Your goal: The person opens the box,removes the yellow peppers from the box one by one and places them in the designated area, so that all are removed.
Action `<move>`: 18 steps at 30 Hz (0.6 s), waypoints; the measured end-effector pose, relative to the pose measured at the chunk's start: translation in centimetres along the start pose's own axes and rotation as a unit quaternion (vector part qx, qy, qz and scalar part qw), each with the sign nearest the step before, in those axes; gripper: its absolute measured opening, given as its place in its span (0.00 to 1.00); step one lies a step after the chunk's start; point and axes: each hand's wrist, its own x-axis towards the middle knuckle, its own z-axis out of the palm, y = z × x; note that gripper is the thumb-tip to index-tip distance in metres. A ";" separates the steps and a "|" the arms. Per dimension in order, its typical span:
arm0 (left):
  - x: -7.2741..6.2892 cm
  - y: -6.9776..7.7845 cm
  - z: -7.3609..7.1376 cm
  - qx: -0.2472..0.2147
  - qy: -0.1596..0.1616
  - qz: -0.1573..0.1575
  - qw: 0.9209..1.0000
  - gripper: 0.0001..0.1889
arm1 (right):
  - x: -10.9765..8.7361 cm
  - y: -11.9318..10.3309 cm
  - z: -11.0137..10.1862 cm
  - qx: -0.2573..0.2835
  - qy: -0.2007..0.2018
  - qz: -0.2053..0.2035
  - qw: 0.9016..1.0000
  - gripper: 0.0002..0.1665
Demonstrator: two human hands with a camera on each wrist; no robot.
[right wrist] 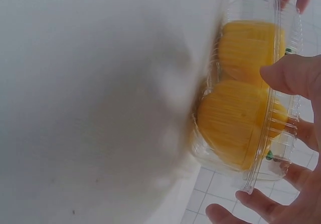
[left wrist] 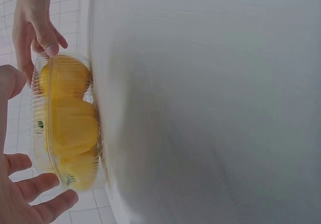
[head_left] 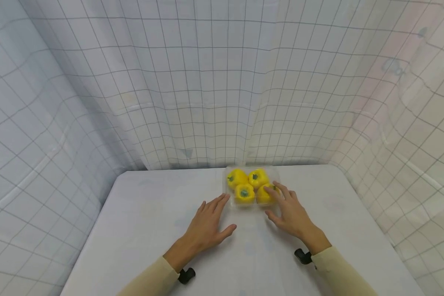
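A clear plastic clamshell box [head_left: 274,172] holds several yellow bell peppers [head_left: 244,193] with green stems. My left hand [head_left: 207,225] reaches to the box's front left corner, fingers extended and thumb held apart. In the left wrist view those fingers [left wrist: 37,185] come right up to the ridged side. My right hand [head_left: 292,213] stretches over the front right corner, its fingers spread above the lid. The right wrist view has its thumb [right wrist: 293,76] in front of the lid's rim, with other fingers around the box's end, some seen through the plastic.
The box stands near the back edge of a white-covered table [head_left: 151,205]. White grid-patterned curtains [head_left: 207,82] hang behind the table and along both sides. A small black device [head_left: 186,276] is strapped at each wrist, beside the pale sleeves [head_left: 151,277].
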 end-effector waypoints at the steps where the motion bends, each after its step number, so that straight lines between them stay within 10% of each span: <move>1: -0.1 0.0 -0.1 -0.002 0.001 0.001 1.000 0.51 | 0.0 -0.1 0.1 -0.002 0.001 -0.003 1.000 0.48; 18: -2.2 -0.7 -1.2 -0.035 0.017 -0.021 0.999 0.41 | -0.5 -1.7 0.7 -0.017 0.041 -0.045 0.998 0.43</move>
